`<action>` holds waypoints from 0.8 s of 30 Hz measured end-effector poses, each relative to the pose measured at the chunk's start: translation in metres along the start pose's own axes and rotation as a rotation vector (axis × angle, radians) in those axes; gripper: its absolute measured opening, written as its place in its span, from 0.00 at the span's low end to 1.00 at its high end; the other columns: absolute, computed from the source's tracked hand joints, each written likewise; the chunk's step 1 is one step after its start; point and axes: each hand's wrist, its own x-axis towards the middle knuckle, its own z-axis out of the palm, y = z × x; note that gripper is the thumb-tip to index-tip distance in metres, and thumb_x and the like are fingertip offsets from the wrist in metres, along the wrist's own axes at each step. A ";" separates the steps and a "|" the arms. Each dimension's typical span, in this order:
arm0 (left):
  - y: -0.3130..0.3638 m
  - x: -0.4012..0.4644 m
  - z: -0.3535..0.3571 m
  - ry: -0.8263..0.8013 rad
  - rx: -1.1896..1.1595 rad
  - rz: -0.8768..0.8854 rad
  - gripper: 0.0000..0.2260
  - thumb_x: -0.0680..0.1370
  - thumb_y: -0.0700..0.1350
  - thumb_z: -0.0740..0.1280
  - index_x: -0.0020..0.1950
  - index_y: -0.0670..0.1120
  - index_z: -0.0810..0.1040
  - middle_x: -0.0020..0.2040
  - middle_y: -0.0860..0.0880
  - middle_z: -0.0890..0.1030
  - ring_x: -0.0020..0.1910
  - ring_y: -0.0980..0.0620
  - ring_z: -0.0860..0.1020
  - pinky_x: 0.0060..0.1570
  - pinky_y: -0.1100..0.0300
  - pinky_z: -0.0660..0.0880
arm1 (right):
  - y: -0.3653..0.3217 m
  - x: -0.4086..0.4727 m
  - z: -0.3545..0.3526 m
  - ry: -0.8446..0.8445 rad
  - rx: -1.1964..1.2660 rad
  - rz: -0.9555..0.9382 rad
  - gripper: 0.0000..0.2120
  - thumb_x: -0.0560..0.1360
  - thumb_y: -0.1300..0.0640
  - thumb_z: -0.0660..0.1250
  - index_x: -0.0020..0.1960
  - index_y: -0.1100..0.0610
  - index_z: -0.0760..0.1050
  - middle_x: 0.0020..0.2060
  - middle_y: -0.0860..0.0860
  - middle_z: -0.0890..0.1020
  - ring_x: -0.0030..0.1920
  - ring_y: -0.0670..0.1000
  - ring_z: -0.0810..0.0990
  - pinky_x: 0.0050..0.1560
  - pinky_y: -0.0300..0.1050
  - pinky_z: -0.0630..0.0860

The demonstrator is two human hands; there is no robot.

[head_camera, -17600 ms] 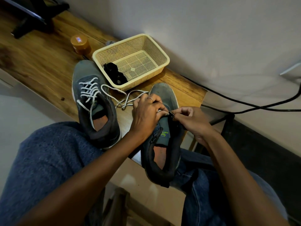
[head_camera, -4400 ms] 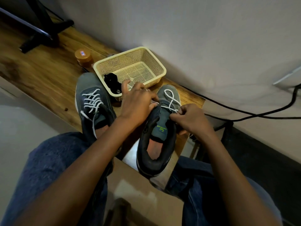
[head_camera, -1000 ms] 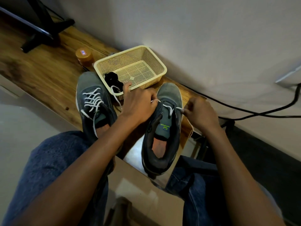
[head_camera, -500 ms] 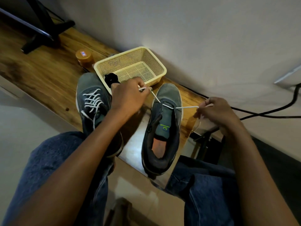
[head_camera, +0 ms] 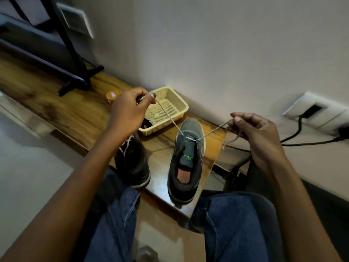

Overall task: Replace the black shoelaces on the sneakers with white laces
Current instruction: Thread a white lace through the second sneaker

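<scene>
Two grey sneakers stand on the wooden bench [head_camera: 75,114]. The right sneaker [head_camera: 187,161] has a white lace [head_camera: 189,137] threaded through its lowest eyelets only. My left hand [head_camera: 128,110] pinches one end of that lace, raised over the basket. My right hand [head_camera: 253,133] pinches the other end out to the right, and the tip dangles below it. Both halves run taut from the shoe. The left sneaker [head_camera: 132,161] carries white lacing and is partly hidden behind my left forearm.
A cream mesh basket [head_camera: 170,112] with something black inside sits behind the shoes, against the wall. An orange-lidded jar [head_camera: 112,96] stands to its left, beyond it a black stand foot [head_camera: 79,82]. Black cables [head_camera: 294,142] run to a wall socket at right. My knees in jeans fill the foreground.
Both hands have risen and spread apart, pulling the white lace ends out longer and taut. The camera has tipped up, so the shoes sit lower in view.
</scene>
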 end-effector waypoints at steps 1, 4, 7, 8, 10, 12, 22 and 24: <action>0.009 0.002 -0.009 0.011 0.015 0.018 0.08 0.79 0.49 0.66 0.42 0.50 0.81 0.31 0.53 0.75 0.30 0.60 0.70 0.32 0.59 0.65 | -0.014 -0.004 -0.004 0.002 -0.013 -0.020 0.08 0.78 0.65 0.64 0.55 0.62 0.78 0.39 0.53 0.83 0.36 0.43 0.82 0.40 0.32 0.77; 0.037 0.007 -0.032 0.034 0.071 0.083 0.09 0.79 0.51 0.65 0.42 0.50 0.81 0.35 0.52 0.78 0.36 0.52 0.75 0.36 0.56 0.68 | -0.057 -0.011 -0.017 0.013 -0.074 -0.087 0.08 0.78 0.65 0.63 0.54 0.60 0.78 0.41 0.53 0.83 0.35 0.44 0.82 0.40 0.34 0.77; 0.065 0.006 -0.045 0.035 0.228 0.158 0.10 0.80 0.51 0.64 0.45 0.49 0.83 0.39 0.52 0.79 0.39 0.50 0.75 0.37 0.57 0.66 | -0.095 -0.016 -0.023 -0.006 -0.136 -0.129 0.08 0.79 0.66 0.61 0.55 0.61 0.78 0.40 0.54 0.83 0.33 0.44 0.82 0.38 0.35 0.77; 0.073 0.005 -0.048 0.035 0.274 0.191 0.11 0.79 0.51 0.64 0.46 0.48 0.83 0.40 0.51 0.81 0.39 0.49 0.76 0.36 0.57 0.66 | -0.106 -0.019 -0.024 -0.015 -0.161 -0.139 0.09 0.79 0.66 0.61 0.55 0.62 0.78 0.40 0.54 0.82 0.32 0.44 0.82 0.35 0.34 0.77; 0.086 0.001 -0.049 0.040 0.332 0.260 0.10 0.78 0.52 0.66 0.47 0.49 0.84 0.44 0.49 0.84 0.42 0.48 0.79 0.37 0.56 0.71 | -0.122 -0.022 -0.023 -0.031 -0.201 -0.146 0.08 0.79 0.67 0.61 0.54 0.65 0.78 0.39 0.56 0.82 0.29 0.44 0.81 0.32 0.34 0.76; 0.099 -0.003 -0.052 0.071 0.350 0.325 0.09 0.77 0.52 0.68 0.48 0.49 0.85 0.45 0.48 0.85 0.43 0.49 0.80 0.38 0.58 0.73 | -0.136 -0.028 -0.022 -0.016 -0.243 -0.161 0.07 0.78 0.68 0.62 0.52 0.65 0.78 0.38 0.57 0.82 0.27 0.45 0.81 0.30 0.35 0.76; 0.138 0.006 -0.053 0.073 -0.135 0.236 0.07 0.68 0.49 0.78 0.42 0.48 0.85 0.39 0.54 0.85 0.38 0.61 0.82 0.43 0.57 0.81 | -0.190 -0.045 -0.017 0.057 -0.490 -0.316 0.04 0.74 0.67 0.68 0.44 0.61 0.80 0.35 0.56 0.84 0.34 0.52 0.85 0.34 0.40 0.80; 0.144 0.008 -0.053 0.056 -0.218 0.219 0.06 0.68 0.47 0.78 0.41 0.48 0.85 0.38 0.54 0.84 0.37 0.61 0.82 0.44 0.58 0.81 | -0.199 -0.048 -0.014 0.067 -0.517 -0.362 0.03 0.74 0.66 0.69 0.44 0.60 0.80 0.35 0.55 0.84 0.35 0.51 0.84 0.37 0.42 0.81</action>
